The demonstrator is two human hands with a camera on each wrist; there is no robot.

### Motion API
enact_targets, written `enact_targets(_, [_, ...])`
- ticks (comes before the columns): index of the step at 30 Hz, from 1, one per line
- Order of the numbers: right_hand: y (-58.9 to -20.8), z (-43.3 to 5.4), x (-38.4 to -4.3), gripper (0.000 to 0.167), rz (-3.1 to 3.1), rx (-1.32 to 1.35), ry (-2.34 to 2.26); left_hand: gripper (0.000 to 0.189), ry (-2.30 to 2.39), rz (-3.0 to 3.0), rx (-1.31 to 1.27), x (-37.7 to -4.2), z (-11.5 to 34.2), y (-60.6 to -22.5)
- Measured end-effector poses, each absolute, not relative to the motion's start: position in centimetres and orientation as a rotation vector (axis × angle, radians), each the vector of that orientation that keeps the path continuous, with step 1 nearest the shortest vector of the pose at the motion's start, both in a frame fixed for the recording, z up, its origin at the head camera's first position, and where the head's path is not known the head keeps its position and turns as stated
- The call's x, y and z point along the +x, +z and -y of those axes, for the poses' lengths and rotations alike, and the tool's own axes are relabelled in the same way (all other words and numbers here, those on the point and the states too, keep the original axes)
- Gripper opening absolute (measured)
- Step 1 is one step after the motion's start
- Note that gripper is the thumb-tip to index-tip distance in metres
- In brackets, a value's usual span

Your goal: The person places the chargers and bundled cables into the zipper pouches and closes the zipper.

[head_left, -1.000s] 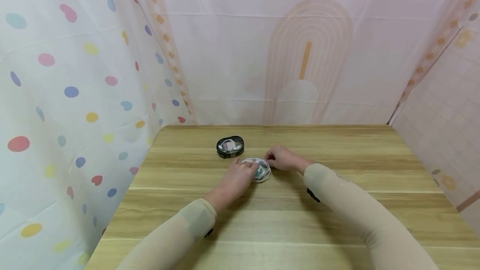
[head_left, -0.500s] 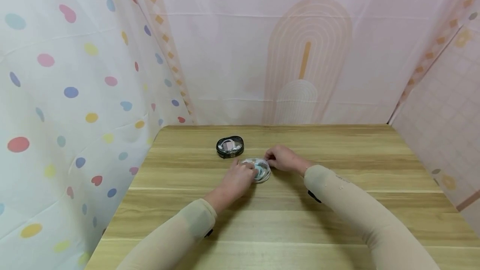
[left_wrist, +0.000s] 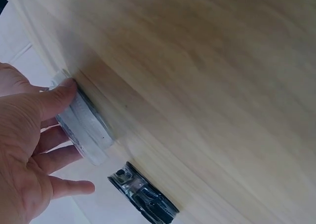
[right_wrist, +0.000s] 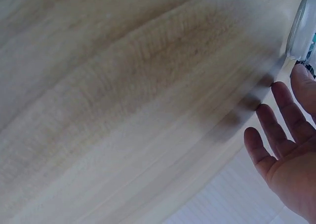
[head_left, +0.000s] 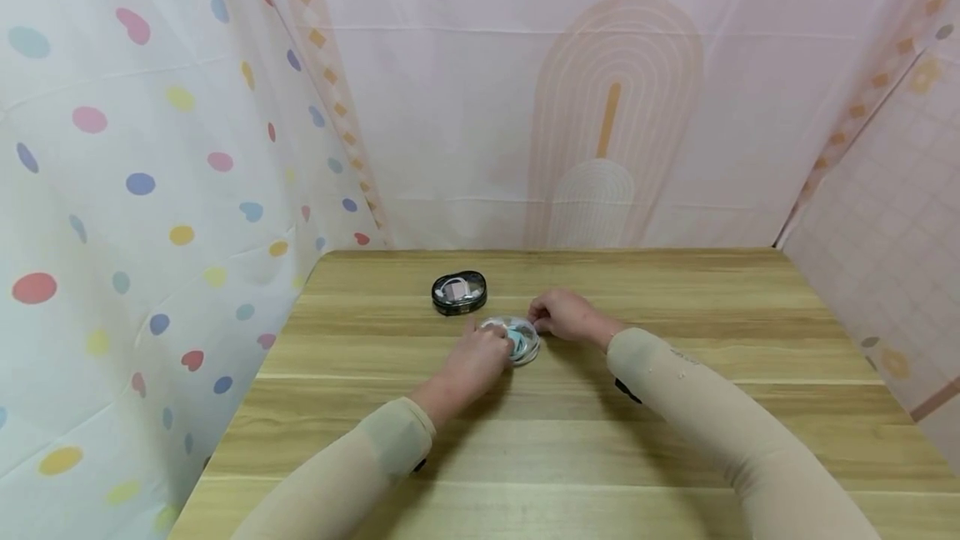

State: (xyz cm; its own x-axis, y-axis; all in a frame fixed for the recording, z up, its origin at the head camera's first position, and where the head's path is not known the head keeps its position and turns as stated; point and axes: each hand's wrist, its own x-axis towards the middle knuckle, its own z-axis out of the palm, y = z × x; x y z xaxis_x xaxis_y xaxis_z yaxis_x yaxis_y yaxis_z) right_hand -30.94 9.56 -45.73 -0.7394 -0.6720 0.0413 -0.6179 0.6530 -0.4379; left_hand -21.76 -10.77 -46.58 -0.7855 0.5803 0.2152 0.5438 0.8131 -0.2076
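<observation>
A small clear zip pouch [head_left: 527, 338] with whitish edging and a light-blue coiled cable inside lies on the wooden table. My left hand [head_left: 472, 358] grips its left part, fingers bent over the top. In the left wrist view the thumb presses on the zipper side of the pouch [left_wrist: 88, 130], and the other fingers lie behind it. At the pouch's right end, my right hand [head_left: 564, 317] pinches with thumb and index finger. The remaining right-hand fingers [right_wrist: 266, 113] are spread toward the table, and the pinched spot is mostly hidden.
Just behind and left of the clear pouch stands a second pouch [head_left: 459, 293], see-through with black edging, holding a white cable and a pinkish block. Patterned curtains [head_left: 450, 107] hang around the table [head_left: 675, 290] at its back and sides.
My left fingers have curled slightly further over the clear pouch. The right hand stays at its right end, and the black-edged pouch has not moved.
</observation>
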Motion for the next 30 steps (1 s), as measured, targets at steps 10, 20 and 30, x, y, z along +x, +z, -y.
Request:
enact_targets(10, [-45.6,-9.5,-31.1,0.011,-2.749,-1.049,-0.590,0.021,0.088,2.805,-0.834,-21.9,10.8,-46.9])
enact_targets(20, [-45.3,-10.6,-31.2,0.014,-2.647,-1.090,-0.611,0.021,0.009,2.831,-0.785,-21.9,10.7,-46.8])
enact_targets(30, [-45.5,-11.0,-31.1,0.008,-2.588,-1.108,-0.686,0.029,0.085,2.833,-0.816,-21.8,11.0,-46.4])
